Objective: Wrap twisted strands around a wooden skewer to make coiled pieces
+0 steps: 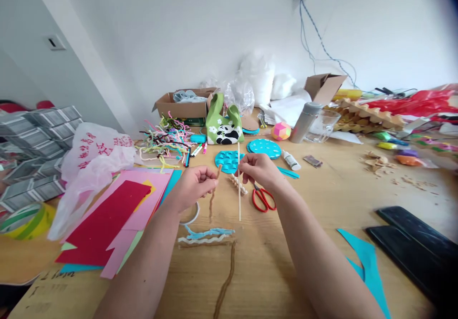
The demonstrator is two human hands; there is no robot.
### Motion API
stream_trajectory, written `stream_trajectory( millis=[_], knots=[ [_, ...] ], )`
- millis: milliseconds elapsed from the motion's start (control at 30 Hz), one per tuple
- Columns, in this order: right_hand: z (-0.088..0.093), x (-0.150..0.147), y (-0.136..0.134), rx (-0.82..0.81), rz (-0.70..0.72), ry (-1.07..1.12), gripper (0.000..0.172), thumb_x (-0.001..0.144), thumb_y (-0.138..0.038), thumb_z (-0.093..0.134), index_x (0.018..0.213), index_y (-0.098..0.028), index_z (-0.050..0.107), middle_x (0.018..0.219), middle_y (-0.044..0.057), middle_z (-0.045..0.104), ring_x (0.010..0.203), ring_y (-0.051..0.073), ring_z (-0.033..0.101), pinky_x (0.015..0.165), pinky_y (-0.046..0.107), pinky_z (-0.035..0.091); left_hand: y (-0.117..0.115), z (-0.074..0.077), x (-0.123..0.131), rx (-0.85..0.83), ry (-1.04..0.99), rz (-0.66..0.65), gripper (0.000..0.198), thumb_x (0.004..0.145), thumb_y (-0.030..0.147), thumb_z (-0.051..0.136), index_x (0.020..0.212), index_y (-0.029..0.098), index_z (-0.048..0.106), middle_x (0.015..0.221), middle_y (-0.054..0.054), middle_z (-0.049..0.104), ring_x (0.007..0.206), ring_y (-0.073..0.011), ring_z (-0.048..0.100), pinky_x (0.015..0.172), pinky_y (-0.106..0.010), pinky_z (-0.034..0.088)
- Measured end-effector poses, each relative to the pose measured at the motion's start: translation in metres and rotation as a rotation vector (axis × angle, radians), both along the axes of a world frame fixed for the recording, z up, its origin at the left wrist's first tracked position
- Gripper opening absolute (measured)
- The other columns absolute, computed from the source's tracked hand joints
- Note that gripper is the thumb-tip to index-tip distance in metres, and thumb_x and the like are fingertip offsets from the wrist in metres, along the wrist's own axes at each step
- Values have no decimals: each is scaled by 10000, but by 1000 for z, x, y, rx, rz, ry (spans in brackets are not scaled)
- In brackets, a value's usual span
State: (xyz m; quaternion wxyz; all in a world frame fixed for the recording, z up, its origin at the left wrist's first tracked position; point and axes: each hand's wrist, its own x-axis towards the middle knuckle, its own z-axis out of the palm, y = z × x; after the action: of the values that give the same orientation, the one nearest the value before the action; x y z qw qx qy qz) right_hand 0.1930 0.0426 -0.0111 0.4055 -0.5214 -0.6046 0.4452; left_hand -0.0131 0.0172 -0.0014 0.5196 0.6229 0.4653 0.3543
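In the head view, my left hand (200,180) pinches a brown pipe cleaner (211,207) that hangs below the fingers. My right hand (261,169) is closed on a thin pale wooden stick (239,204), held upright beside it. Red-handled scissors (259,205) lie just under my right hand. Below both hands, light blue pipe cleaners (211,233) and a white one (202,240) rest on the table, with a long brown pipe cleaner (231,266) nearer to me. A roll of tape (195,216) is partly hidden by my left wrist.
Coloured paper sheets (107,214) and a plastic bag (96,152) lie at left. Behind are a pipe-cleaner pile (166,135), a green panda bag (224,128) and textured blue discs (264,148). A grey bottle (306,123) stands back right; dark phone-like slabs (400,252) lie right.
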Motion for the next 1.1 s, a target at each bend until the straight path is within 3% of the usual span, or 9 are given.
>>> stream_trajectory(
  millis=[167, 300, 500, 667, 900, 1000, 1100],
  knots=[
    [8, -5, -7, 2, -13, 232, 92, 666, -211, 561, 664, -177, 475, 597, 31, 680, 394, 101, 561, 342, 171, 338, -3, 7, -2, 18, -278, 95, 145, 672, 249, 628, 761, 172, 544, 525, 49, 576, 395, -57, 438, 347, -149, 270],
    [12, -8, -11, 42, -30, 324, 119, 696, -263, 547, 693, -194, 450, 502, -15, 618, 339, 94, 484, 331, 183, 292, -4, 10, -6, 58, -451, 155, 165, 677, 249, 641, 764, 180, 520, 548, 26, 630, 413, -85, 509, 338, -153, 315],
    [14, -13, -13, 77, -82, 525, 119, 725, -266, 557, 805, -192, 508, 440, -104, 375, 369, 62, 274, 365, 179, 173, -10, 15, -10, 233, -519, 224, 136, 713, 247, 644, 772, 178, 542, 591, 6, 656, 468, -113, 567, 372, -185, 401],
    [14, -16, -17, 130, -21, 532, 371, 783, -518, 602, 840, -152, 581, 469, -97, 314, 395, 58, 217, 391, 208, 123, -16, 14, -9, 334, -507, 228, 101, 751, 238, 635, 789, 184, 558, 640, -2, 661, 538, -136, 606, 403, -207, 434],
    [21, -15, -25, 254, -149, 333, 353, 749, -507, 666, 728, -167, 572, 548, -14, 563, 439, 77, 347, 428, 221, 222, -22, 12, -8, 338, -414, 86, 120, 792, 271, 629, 840, 182, 565, 729, -42, 692, 643, -166, 639, 474, -232, 461],
    [27, -9, -27, 321, -216, 235, 320, 777, -485, 637, 722, -179, 562, 565, -8, 578, 463, 97, 406, 450, 227, 284, -23, 17, -12, 237, -323, -156, 268, 798, 419, 622, 883, 166, 592, 838, -105, 717, 739, -198, 658, 557, -265, 487],
    [31, -7, -29, 334, -146, 146, 294, 785, -458, 625, 708, -182, 560, 577, 1, 586, 520, 125, 490, 499, 237, 359, -23, 20, -12, 114, -231, -334, 461, 813, 594, 517, 883, 145, 599, 864, -158, 725, 732, -207, 666, 643, -304, 495]
  ],
)
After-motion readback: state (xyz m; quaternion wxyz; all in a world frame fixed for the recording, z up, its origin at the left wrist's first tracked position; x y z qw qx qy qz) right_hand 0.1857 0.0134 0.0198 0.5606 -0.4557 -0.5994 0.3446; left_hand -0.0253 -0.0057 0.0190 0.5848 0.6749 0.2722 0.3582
